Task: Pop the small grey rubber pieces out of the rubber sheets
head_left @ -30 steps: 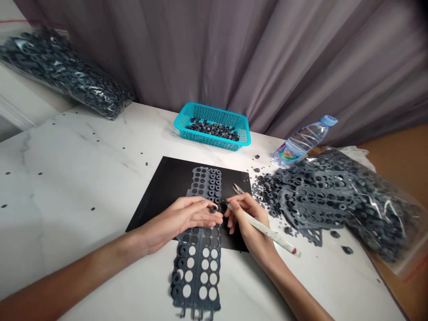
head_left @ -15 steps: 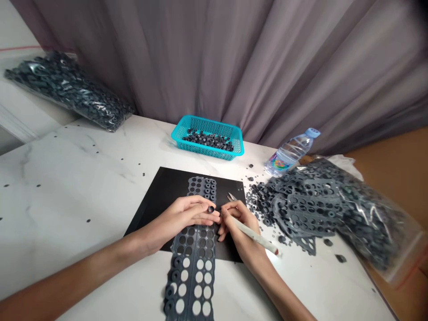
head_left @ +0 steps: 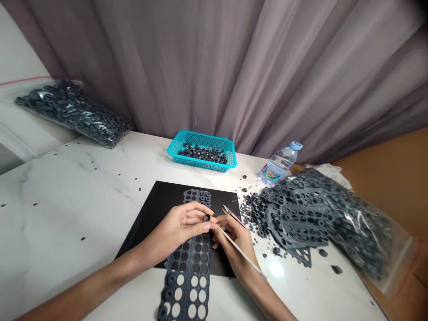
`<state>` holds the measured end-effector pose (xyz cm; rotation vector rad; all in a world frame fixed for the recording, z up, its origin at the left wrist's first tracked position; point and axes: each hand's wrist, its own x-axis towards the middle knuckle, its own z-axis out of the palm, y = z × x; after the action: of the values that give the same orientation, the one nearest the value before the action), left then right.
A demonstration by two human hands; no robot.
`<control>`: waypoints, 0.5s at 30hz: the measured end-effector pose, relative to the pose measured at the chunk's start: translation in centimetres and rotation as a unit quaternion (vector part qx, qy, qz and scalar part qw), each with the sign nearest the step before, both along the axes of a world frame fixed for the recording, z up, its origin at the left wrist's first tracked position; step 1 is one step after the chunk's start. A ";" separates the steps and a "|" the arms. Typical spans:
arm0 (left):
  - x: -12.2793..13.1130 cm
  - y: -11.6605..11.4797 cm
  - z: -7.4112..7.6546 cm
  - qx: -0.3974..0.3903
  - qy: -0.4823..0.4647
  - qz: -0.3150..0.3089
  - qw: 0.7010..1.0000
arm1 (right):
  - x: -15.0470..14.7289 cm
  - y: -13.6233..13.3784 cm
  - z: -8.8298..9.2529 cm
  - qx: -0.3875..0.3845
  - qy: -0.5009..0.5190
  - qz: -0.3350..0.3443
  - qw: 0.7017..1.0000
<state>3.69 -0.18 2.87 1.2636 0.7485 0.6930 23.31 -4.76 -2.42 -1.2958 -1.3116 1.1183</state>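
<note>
The desk (head_left: 67,214) spreads left of the black mat (head_left: 143,229), and I see the left hand (head_left: 182,225) pinching a ring (head_left: 207,218), the right hand (head_left: 236,234) gripping a tool (head_left: 242,254), above the holed sheet (head_left: 187,281), cut off past the mat's near edge.

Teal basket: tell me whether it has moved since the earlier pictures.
No. The whole view has shifted, but judged against the black mat, the teal basket sits in the same place beyond it, with no visible shift either way.
</note>
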 end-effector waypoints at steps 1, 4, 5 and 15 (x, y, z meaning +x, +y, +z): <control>-0.1 -0.1 0.0 0.005 0.003 0.001 1.000 | 0.1 0.0 0.1 0.011 -0.017 -0.004 1.000; -0.1 -0.3 -0.1 0.013 0.011 0.004 1.000 | 0.2 -0.2 0.4 0.045 -0.060 -0.014 0.997; -0.1 -0.4 -0.1 0.015 0.008 0.003 1.000 | 0.3 -0.3 0.5 0.053 -0.070 -0.016 0.996; 0.6 1.9 -1.1 0.101 0.031 -0.005 0.994 | 0.2 0.0 -0.6 0.031 -0.049 -0.031 0.998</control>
<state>4.30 1.68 1.72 1.4781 0.7357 0.7396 23.48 -4.73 -3.03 -1.3508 -1.3580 0.9752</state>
